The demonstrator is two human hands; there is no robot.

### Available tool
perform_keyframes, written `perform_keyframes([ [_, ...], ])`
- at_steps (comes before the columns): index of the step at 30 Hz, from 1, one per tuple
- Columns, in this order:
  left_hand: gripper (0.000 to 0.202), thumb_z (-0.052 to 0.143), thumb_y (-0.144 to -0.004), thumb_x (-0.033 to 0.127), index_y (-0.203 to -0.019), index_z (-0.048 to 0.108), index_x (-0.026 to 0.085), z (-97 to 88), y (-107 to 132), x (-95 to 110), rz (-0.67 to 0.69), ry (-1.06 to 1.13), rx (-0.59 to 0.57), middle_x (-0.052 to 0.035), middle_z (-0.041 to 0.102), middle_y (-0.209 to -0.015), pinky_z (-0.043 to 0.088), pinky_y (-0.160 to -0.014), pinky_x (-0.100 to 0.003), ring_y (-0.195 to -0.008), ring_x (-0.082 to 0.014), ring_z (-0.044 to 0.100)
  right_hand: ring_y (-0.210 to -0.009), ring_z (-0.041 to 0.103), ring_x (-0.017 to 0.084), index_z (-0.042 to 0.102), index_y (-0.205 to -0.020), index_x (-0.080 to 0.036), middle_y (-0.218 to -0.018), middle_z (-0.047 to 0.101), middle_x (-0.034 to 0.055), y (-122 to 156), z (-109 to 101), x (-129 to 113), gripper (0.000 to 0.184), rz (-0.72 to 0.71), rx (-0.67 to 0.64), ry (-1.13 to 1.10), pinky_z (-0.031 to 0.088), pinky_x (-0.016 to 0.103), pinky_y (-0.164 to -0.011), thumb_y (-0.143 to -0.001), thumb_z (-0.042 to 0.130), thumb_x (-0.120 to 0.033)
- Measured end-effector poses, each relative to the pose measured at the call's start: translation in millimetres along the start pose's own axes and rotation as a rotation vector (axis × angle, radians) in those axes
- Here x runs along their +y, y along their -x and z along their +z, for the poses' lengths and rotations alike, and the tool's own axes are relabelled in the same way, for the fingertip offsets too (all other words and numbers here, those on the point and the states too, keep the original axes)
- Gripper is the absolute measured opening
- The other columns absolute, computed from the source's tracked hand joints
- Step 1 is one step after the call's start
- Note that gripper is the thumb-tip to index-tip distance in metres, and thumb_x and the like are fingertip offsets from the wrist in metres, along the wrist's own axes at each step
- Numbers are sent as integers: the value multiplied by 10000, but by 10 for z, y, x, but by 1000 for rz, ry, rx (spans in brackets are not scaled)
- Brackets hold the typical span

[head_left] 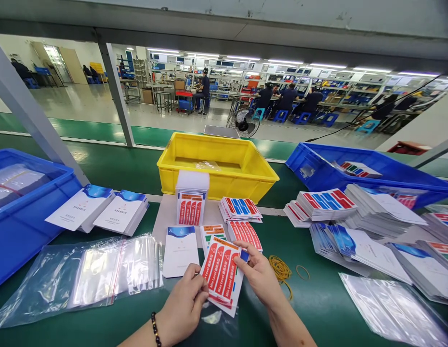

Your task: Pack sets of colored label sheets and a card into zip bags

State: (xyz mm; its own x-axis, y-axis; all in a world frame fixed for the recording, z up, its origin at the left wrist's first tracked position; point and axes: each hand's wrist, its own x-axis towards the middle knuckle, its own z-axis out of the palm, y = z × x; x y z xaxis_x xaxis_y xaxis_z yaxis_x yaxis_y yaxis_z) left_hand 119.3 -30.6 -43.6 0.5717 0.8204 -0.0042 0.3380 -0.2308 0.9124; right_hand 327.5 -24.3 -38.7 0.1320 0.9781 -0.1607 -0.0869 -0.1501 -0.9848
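Observation:
Both my hands hold a small stack of sticker sheets (221,271) with red labels, low at the centre of the green bench. My left hand (184,303), with a bead bracelet on the wrist, pinches the stack's left edge. My right hand (258,275) grips its right edge, thumb on top. Just beyond lie a white booklet with a blue top (180,249), a sheet with orange and green labels (211,233) and a pile of red label sheets (244,233). An upright pack of red labels (191,205) stands behind them.
A yellow bin (217,166) sits at the centre back, blue bins at the left (25,217) and right (368,171). Clear plastic bags (86,274) lie at the left, rubber bands (280,267) right of my hand, piles of booklets and label sheets (357,226) at the right. Other people work far behind.

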Motion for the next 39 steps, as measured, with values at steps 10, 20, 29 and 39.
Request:
perform_keyframes([
  [10, 119, 423, -823, 213, -720, 480, 193, 30, -2, -12, -19, 88, 89, -66, 467, -959, 429, -791, -303, -885, -192, 496, -658, 580, 171, 648, -884, -207, -750, 640, 14, 70, 152, -6, 235, -19, -246, 145, 468, 297, -626, -702, 663, -355],
  [20, 153, 490, -790, 320, -702, 505, 195, -47, -55, 9, -150, 334, 218, -59, 510, -947, 420, -769, -302, -864, -205, 529, -779, 559, 179, 676, -892, -206, -843, 606, 34, 129, 223, 13, 208, -162, -531, 349, 442, 316, -721, -745, 620, -343],
  [29, 181, 555, -747, 366, -735, 495, 196, -15, -67, -32, -201, 456, 236, -23, 540, -834, 419, -693, -269, -748, -165, 532, -697, 524, 155, 709, -752, -184, -723, 581, 24, 119, 254, -5, 168, -135, -569, 400, 409, 270, -663, -749, 589, -300],
  [39, 274, 594, -654, 433, -627, 487, 182, -63, -92, 36, -471, 477, 128, -15, 602, -634, 431, -606, -273, -646, -192, 591, -564, 447, 109, 613, -818, -154, -617, 499, -33, 109, 258, 98, 211, 98, -413, 231, 358, 231, -560, -631, 640, -247],
])
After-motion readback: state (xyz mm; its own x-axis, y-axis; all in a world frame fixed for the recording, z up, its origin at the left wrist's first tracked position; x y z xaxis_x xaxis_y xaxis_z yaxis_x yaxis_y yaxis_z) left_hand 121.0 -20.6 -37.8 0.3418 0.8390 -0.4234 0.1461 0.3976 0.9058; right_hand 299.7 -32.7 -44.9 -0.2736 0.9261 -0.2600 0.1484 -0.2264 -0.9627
